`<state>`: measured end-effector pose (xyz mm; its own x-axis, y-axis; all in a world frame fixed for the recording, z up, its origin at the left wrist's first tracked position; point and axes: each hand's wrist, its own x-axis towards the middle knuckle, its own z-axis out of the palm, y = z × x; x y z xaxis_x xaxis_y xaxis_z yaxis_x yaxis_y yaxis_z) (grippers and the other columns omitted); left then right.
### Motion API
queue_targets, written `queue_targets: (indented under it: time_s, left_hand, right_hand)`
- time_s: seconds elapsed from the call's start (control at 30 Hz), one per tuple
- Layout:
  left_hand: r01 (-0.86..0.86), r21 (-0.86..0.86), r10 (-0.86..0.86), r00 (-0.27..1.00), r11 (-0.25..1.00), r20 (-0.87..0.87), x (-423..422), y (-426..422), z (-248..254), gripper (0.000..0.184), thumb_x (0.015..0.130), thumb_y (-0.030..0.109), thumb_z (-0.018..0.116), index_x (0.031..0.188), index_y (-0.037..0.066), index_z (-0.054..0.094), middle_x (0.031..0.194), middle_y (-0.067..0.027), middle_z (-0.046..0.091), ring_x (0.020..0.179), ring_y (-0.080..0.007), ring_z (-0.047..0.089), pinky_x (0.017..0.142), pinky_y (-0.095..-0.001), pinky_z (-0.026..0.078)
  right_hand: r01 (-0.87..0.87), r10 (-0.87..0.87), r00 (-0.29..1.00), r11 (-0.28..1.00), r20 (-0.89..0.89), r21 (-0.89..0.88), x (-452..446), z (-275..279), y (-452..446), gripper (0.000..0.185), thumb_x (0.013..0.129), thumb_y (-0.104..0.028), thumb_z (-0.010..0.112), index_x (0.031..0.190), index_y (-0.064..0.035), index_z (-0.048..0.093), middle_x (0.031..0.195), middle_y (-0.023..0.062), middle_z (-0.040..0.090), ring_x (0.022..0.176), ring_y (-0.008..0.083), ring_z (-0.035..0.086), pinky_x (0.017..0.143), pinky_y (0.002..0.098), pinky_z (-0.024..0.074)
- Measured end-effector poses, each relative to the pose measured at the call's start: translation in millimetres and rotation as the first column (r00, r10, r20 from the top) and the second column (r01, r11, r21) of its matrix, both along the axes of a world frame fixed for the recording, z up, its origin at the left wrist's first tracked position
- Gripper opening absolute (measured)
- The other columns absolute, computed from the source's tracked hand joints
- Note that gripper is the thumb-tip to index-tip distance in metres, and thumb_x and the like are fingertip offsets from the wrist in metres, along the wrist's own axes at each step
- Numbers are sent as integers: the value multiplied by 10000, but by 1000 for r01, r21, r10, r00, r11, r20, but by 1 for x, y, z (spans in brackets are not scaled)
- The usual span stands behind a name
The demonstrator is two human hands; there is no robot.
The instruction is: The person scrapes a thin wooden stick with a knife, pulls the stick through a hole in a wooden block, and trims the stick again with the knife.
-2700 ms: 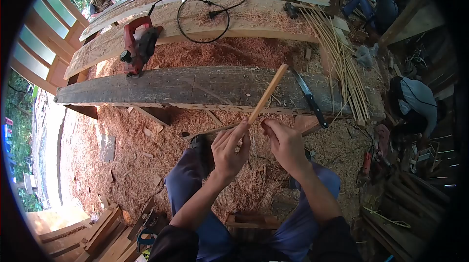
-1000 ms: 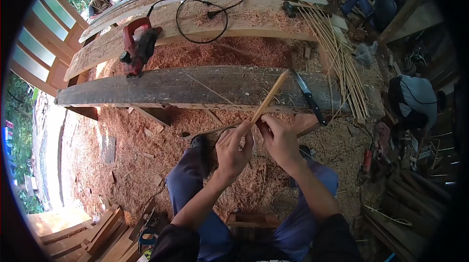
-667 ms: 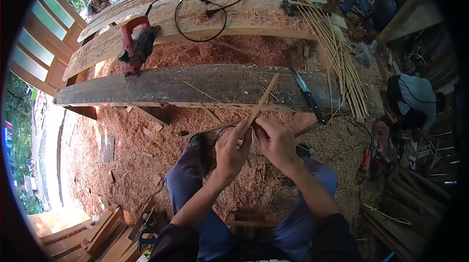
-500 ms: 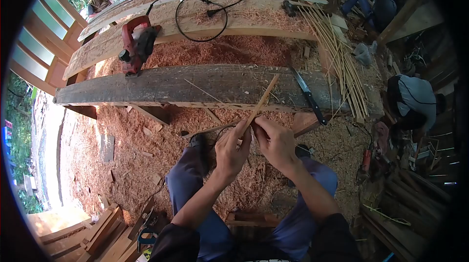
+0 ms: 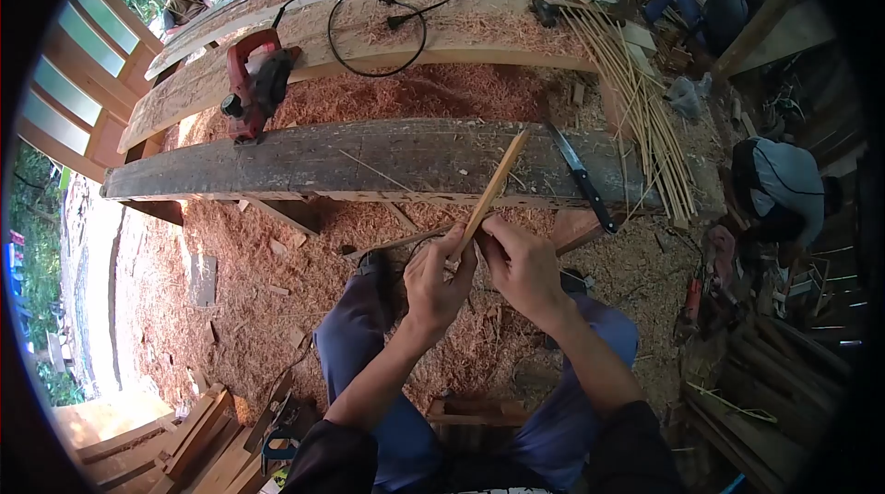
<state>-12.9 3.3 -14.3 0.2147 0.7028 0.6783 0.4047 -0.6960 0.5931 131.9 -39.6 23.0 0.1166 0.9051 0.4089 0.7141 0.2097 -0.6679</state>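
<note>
A flat, pale bamboo strip (image 5: pixel 499 179) slants up and to the right from my hands, its far tip over the dark plank. My left hand (image 5: pixel 435 280) is closed round its lower end, thumb along one side. Close beside it, my right hand (image 5: pixel 525 275) pinches at the strip's lower edge with thumb and bent fingers; whether a thin sliver is also between them is hidden. A knife with a black handle (image 5: pixel 595 203) lies across the dark plank (image 5: pixel 387 155), right of the strip. A thin sliver (image 5: pixel 376 170) rests on the plank to the left.
A red electric planer (image 5: pixel 249 88) stands on the plank, its black cord (image 5: pixel 334 41) looped over a board behind. A bundle of thin bamboo strips (image 5: pixel 641 116) lies at right. Wood shavings (image 5: pixel 267 328) cover the ground. Two people (image 5: pixel 784 185) crouch at right; another person (image 5: pixel 184 5) is far left.
The bamboo strip has turned slightly, showing more of its lit face, and its tip sits a little higher. My hands have barely shifted and stay close together.
</note>
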Motion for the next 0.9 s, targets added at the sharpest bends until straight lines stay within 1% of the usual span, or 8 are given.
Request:
queue_targets:
  time_s: [0.27,0.37,0.43,0.47,0.57,0.63,0.83,0.9]
  left_hand:
    - [-78,-36,81,994,996,74,1,5,-3,216,837,4,795,1021,6,682,973,-162,778,798,-196,775,679,-281,588]
    - [-78,-18,79,996,997,47,4,4,-3,202,841,1,787,1010,7,676,990,-162,779,816,-197,777,687,-284,590]
    - [-35,50,33,998,998,49,5,6,1,198,845,-3,778,1014,6,674,995,-162,779,835,-204,779,698,-289,592]
    - [-35,50,33,998,998,49,4,7,0,198,845,-3,778,1014,6,674,995,-162,779,835,-204,779,698,-289,592]
    - [-47,16,46,997,999,65,4,7,0,203,842,-11,775,1019,2,676,992,-160,778,847,-205,779,707,-287,595]
    - [-53,25,51,997,998,58,3,6,2,225,818,-52,772,1014,-23,668,1020,-168,770,858,-233,773,713,-301,603]
    - [-56,-18,57,994,998,96,4,7,0,243,828,-37,774,1051,-13,681,1004,-149,775,847,-204,772,711,-297,599]
    - [-59,-45,63,993,997,102,5,6,-2,239,832,-36,771,1050,-12,678,1006,-150,774,852,-206,773,712,-298,599]
  right_hand:
    - [22,-23,999,1000,40,13,-2,2,-1,159,963,-115,655,1118,-89,633,794,129,675,674,340,692,556,450,525]
    - [24,-23,999,1000,40,-4,1,-6,2,155,960,-105,654,1111,-80,633,808,140,678,691,349,695,570,450,530]
    - [9,-11,1000,998,23,63,0,-8,3,148,960,-97,652,1102,-60,632,828,158,681,709,358,697,590,455,535]
    - [9,-11,1000,998,23,63,-1,-8,3,148,960,-97,652,1102,-60,632,828,158,681,709,358,697,590,455,535]
    - [1,0,999,1000,-38,21,-1,-5,-1,147,961,-91,650,1100,-46,637,853,172,688,734,365,701,613,458,540]
    - [5,-6,999,1000,-46,-6,-1,0,-3,150,966,-89,638,1106,-35,640,867,177,696,746,372,702,626,464,544]
    - [-24,17,997,995,-69,-100,1,7,-8,157,974,-92,617,1114,-23,637,861,188,697,750,382,701,641,477,549]
    - [-18,12,998,996,-69,-85,0,8,-8,153,973,-91,618,1108,-21,636,861,189,696,755,385,699,643,481,546]
